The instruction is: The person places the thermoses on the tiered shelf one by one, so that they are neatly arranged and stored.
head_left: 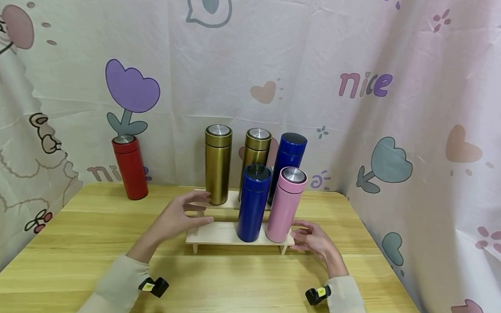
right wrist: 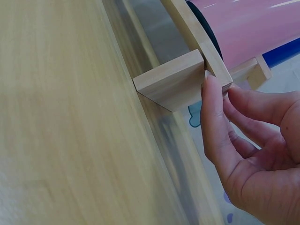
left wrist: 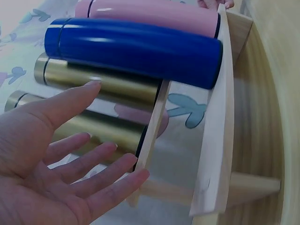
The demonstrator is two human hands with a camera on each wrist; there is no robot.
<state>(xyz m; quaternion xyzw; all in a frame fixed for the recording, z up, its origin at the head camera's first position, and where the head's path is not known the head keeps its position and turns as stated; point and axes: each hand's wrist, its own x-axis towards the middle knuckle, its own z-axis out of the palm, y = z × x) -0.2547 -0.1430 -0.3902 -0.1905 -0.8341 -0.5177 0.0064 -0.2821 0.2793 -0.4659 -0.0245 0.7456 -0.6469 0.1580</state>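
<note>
A two-tier wooden stand (head_left: 215, 233) bears several thermos bottles. On its lower step stand a blue bottle (head_left: 253, 208) and, right of it, a pink bottle (head_left: 286, 207). Behind, the upper step carries two gold bottles (head_left: 217, 169) and another blue bottle (head_left: 290, 151). My right hand (head_left: 313, 241) pinches the right end of the lower step between thumb and fingers, beside the pink bottle. At the stand's left side, my left hand (head_left: 178, 216) is spread with nothing in it. Its fingers overlap the left gold bottle in the left wrist view, palm facing the stand.
A red bottle (head_left: 131, 170) stands alone at the back left of the wooden table (head_left: 245, 287). Behind and around the table hangs a printed curtain (head_left: 314, 52). The stand's legs (right wrist: 173, 82) raise its lower step above the tabletop.
</note>
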